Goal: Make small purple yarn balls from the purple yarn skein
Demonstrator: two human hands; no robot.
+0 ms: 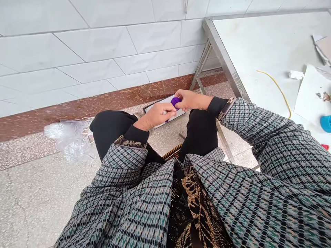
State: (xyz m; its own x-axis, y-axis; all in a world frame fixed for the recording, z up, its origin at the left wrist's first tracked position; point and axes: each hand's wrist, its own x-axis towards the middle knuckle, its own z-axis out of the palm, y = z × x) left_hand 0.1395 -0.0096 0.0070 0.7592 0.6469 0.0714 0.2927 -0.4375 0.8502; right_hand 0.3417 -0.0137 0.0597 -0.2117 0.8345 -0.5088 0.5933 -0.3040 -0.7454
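A small ball of purple yarn (pixel 175 102) sits in the fingers of my right hand (pixel 189 100), whose thumb and fingertips close around it. My left hand (pixel 157 115) is closed in a pinch right beside the ball. A bit of purple shows under its fingers, so it appears to grip the yarn too, though the strand itself is too fine to see. Below both hands lies a flat white board or shallow box (pixel 163 100) with a dark edge, partly covered by the hands.
On the floor at left lies a heap of clear plastic and pale cord (pixel 73 137). A metal-framed white table (pixel 248 44) stands at right, bearing a yellow cord (pixel 278 89), paper scraps and a blue cap (pixel 326 123). The tiled wall (pixel 103 44) is in front.
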